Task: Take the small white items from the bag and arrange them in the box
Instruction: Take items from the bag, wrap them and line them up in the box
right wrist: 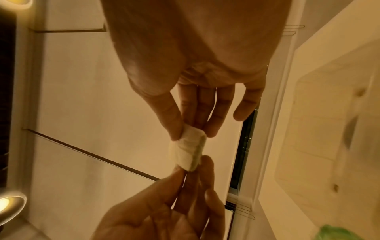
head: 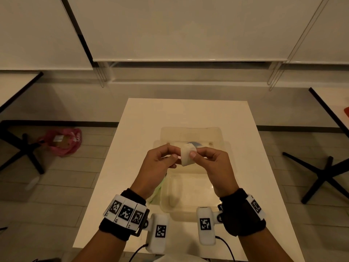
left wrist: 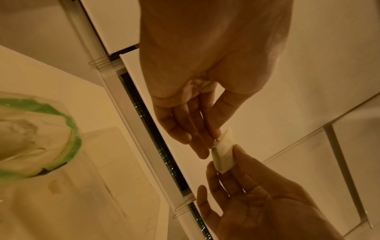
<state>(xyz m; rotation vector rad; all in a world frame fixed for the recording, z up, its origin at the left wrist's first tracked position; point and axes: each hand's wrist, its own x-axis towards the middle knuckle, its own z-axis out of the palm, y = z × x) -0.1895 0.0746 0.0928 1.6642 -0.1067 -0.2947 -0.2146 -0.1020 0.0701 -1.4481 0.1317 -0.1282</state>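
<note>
Small white item [head: 187, 154]: one soft, folded white piece, held in the air above the box, between both hands. Left hand [head: 159, 163]: thumb and fingertips pinch the item's left end, the other fingers loosely curled. Right hand [head: 214, 167]: thumb and forefinger pinch the right end; in the right wrist view the remaining fingers [right wrist: 244, 105] stand straight and clear of it. Box [head: 190, 203]: clear plastic, open, under the wrists at the near middle of the white table [head: 136, 148]; its clear lid [head: 190, 135] lies just beyond, towards the far edge. Bag [left wrist: 41, 136]: green-rimmed, with white contents, touching the box's left side. Bare tabletop runs along the left and right edges. Pink bag [head: 63, 141]: on the floor, left of the table.
</note>
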